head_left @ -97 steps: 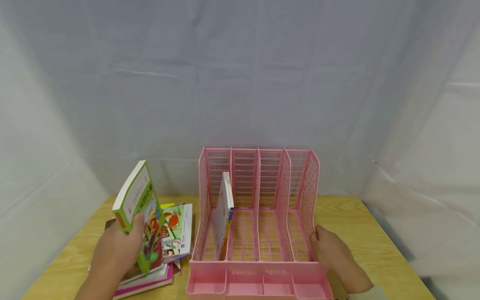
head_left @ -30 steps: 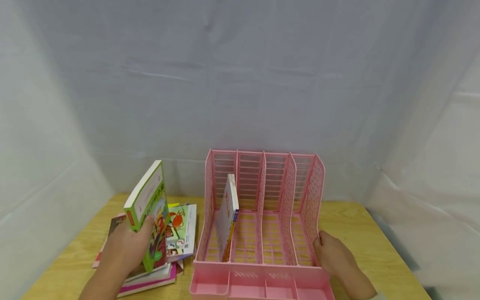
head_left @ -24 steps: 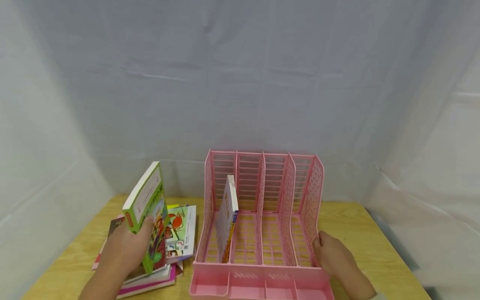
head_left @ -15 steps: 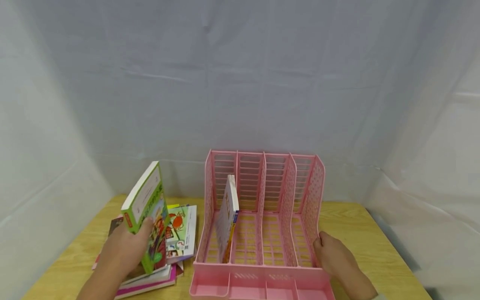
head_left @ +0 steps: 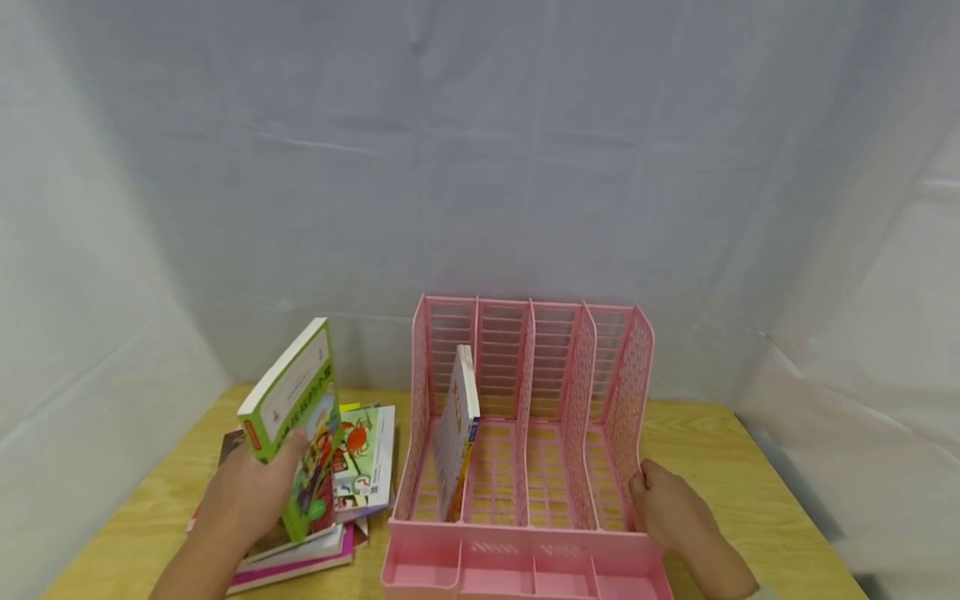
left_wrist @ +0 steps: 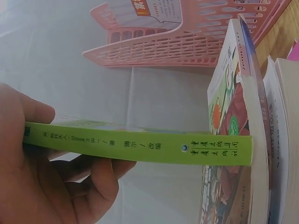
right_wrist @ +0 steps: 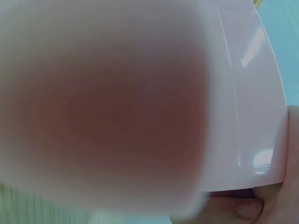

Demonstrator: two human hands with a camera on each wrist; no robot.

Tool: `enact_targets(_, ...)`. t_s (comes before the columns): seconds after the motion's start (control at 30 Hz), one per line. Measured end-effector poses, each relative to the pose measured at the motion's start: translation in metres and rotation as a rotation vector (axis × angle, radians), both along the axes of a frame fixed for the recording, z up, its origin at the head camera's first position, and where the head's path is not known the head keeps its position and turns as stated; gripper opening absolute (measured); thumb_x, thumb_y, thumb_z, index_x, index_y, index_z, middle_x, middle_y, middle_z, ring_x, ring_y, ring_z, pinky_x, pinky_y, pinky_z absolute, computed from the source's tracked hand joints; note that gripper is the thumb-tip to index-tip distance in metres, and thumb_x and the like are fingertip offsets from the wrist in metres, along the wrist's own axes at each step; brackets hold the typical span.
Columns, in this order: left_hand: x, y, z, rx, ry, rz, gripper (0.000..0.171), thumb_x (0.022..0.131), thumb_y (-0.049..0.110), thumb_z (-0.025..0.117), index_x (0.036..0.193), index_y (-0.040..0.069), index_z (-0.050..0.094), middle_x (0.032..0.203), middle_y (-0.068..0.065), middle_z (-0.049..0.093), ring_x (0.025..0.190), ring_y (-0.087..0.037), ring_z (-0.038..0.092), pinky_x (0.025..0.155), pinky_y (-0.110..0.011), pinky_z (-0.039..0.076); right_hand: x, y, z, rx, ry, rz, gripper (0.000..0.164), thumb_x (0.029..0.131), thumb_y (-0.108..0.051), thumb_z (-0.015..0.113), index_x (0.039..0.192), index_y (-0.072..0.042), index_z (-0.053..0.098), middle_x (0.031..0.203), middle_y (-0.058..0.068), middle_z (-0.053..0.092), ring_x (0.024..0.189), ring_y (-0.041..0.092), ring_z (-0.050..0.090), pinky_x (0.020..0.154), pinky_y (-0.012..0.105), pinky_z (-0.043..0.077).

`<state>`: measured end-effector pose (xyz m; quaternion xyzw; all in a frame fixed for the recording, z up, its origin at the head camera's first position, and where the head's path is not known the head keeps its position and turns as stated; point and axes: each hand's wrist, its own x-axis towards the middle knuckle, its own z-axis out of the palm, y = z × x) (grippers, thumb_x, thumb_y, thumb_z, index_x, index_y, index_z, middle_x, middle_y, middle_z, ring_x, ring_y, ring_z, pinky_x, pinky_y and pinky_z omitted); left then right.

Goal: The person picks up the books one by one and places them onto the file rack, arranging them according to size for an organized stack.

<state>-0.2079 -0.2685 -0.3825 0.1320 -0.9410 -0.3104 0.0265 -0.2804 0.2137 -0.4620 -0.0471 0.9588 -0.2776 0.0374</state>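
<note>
My left hand (head_left: 255, 487) grips a thick green-edged book (head_left: 303, 425), thumb on its illustrated cover and fingers behind; the book stands upright over a pile of books. In the left wrist view its green spine (left_wrist: 140, 144) faces the camera, the thumb on one side and curled fingers on the other. My right hand (head_left: 675, 512) holds the right side wall of a pink plastic file rack (head_left: 525, 537). In the right wrist view, fingers (right_wrist: 236, 207) curl at the pink wall's edge, and a blurred shape hides much else. A thin white book (head_left: 453, 442) leans in the rack's leftmost compartment.
Several books lie piled on the wooden table (head_left: 150, 508) left of the rack, among them one with a red crab on its cover (head_left: 371, 458). Small open trays (head_left: 423, 571) run along the rack's front. Pale sheeting (head_left: 480, 167) hangs behind and at both sides.
Over the last second the green book tilts slightly in my left hand, its near top corner shifting a little left. My right hand stays on the rack; the whole view shifts slightly.
</note>
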Motion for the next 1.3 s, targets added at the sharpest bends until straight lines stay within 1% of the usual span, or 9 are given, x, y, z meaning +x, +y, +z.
enact_targets(0.1,0.001,0.001,0.001,0.003,0.000,0.006,0.084,0.107,0.062,0.021,0.160,-0.003,0.024,0.144,-0.039,0.048,0.115,-0.058,0.059,0.080,-0.070,0.053,0.000,0.002,0.001,0.010,0.000,-0.002,0.031,0.109,-0.023,0.034,0.086,-0.010,0.051,0.067,0.006,0.044,0.062,0.019,0.045,0.062,0.037,0.040)
enact_targets(0.27,0.000,0.004,0.002,0.008,0.000,0.010,0.085,0.107,0.063,0.020,0.161,-0.003,0.023,0.144,-0.039,0.047,0.116,-0.058,0.059,0.081,-0.070,0.053,0.000,0.005,0.002,0.014,-0.007,-0.002,0.031,0.109,-0.023,0.033,0.089,-0.010,0.053,0.068,0.006,0.045,0.063,0.019,0.046,0.064,0.037,0.042)
enact_targets(0.37,-0.001,0.005,0.001,0.016,-0.009,0.014,0.085,0.106,0.063,0.021,0.161,-0.002,0.023,0.144,-0.039,0.047,0.116,-0.058,0.059,0.078,-0.068,0.055,0.000,0.005,0.002,0.005,-0.011,0.002,0.031,0.109,-0.023,0.033,0.091,-0.009,0.054,0.068,0.006,0.045,0.064,0.020,0.047,0.067,0.040,0.044)
enact_targets(0.5,-0.002,0.005,0.001,0.023,-0.011,0.010,0.086,0.106,0.065,0.022,0.161,-0.002,0.024,0.143,-0.039,0.049,0.114,-0.057,0.061,0.075,-0.066,0.056,-0.001,0.005,0.000,0.022,0.001,-0.001,0.031,0.109,-0.023,0.032,0.094,-0.009,0.056,0.068,0.006,0.045,0.068,0.020,0.050,0.072,0.044,0.046)
enact_targets(0.67,-0.002,0.002,-0.001,0.021,0.002,0.008,0.085,0.107,0.063,0.020,0.160,-0.004,0.023,0.142,-0.040,0.048,0.113,-0.058,0.060,0.076,-0.070,0.054,-0.001,0.004,0.000,0.034,0.020,-0.013,0.031,0.109,-0.024,0.034,0.089,-0.011,0.053,0.068,0.006,0.045,0.067,0.019,0.049,0.067,0.040,0.043)
enact_targets(0.87,-0.003,-0.001,-0.004,0.013,0.012,0.016,0.087,0.107,0.064,0.019,0.159,-0.006,0.025,0.141,-0.041,0.049,0.110,-0.058,0.061,0.075,-0.070,0.054,0.000,0.000,0.002,0.034,0.022,-0.017,0.031,0.109,-0.024,0.034,0.088,-0.012,0.052,0.068,0.006,0.045,0.067,0.020,0.048,0.064,0.039,0.041)
enact_targets(1.07,-0.001,-0.005,-0.006,0.027,0.008,0.021,0.087,0.107,0.063,0.016,0.159,-0.006,0.022,0.144,-0.042,0.044,0.114,-0.060,0.058,0.080,-0.074,0.051,0.000,-0.002,0.000,0.002,0.005,-0.011,0.032,0.110,-0.023,0.034,0.088,-0.011,0.053,0.067,0.005,0.045,0.060,0.019,0.044,0.059,0.036,0.039)
enact_targets(1.17,-0.002,-0.005,-0.006,0.041,0.013,0.019,0.086,0.107,0.063,0.017,0.160,-0.005,0.022,0.145,-0.042,0.043,0.116,-0.061,0.057,0.081,-0.073,0.050,0.000,-0.002,0.000,0.011,0.010,-0.013,0.032,0.110,-0.024,0.034,0.088,-0.011,0.053,0.067,0.005,0.044,0.062,0.019,0.045,0.061,0.037,0.040)
enact_targets(1.3,-0.006,-0.001,-0.006,0.067,0.018,0.019,0.087,0.106,0.064,0.018,0.161,-0.003,0.021,0.148,-0.041,0.040,0.121,-0.061,0.053,0.085,-0.076,0.048,0.001,-0.001,0.001,0.023,0.006,-0.011,0.031,0.110,-0.024,0.034,0.091,-0.010,0.054,0.068,0.005,0.045,0.063,0.019,0.047,0.064,0.038,0.042)
